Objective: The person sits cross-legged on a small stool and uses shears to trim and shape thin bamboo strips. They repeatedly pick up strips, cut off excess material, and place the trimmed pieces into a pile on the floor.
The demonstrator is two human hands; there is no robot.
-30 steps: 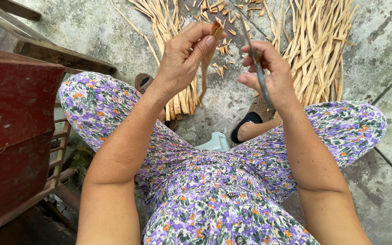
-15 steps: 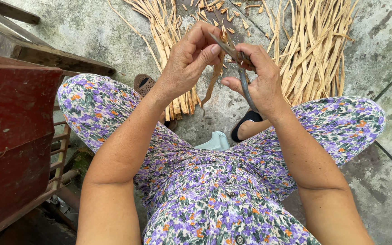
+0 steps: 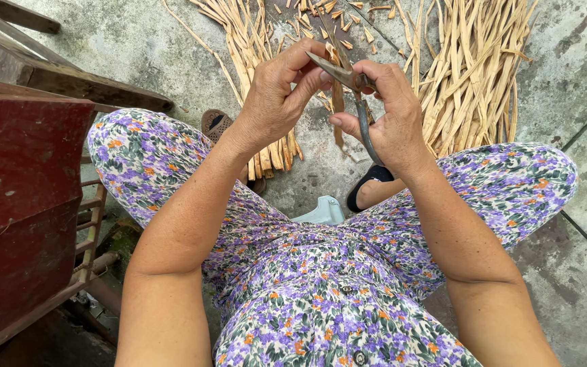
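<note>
Here we hold a strip (image 3: 338,109) between both hands, with scissors (image 3: 356,95) at its top.

Our left hand (image 3: 276,95) is curled, its fingertips (image 3: 321,78) pinching the upper end of the pale strip, which hangs down between the knees. Our right hand (image 3: 392,115) is closed around the scissors' dark handles, the blades pointing left across the strip where the left hand grips it. Below, we see our flowered clothes (image 3: 321,299) and a sandal (image 3: 368,187) on the concrete floor (image 3: 579,54). Two piles of strips (image 3: 473,75) lie ahead, left and right, with short offcuts (image 3: 338,17) scattered between them. A red box (image 3: 15,197) stands at our left.
</note>
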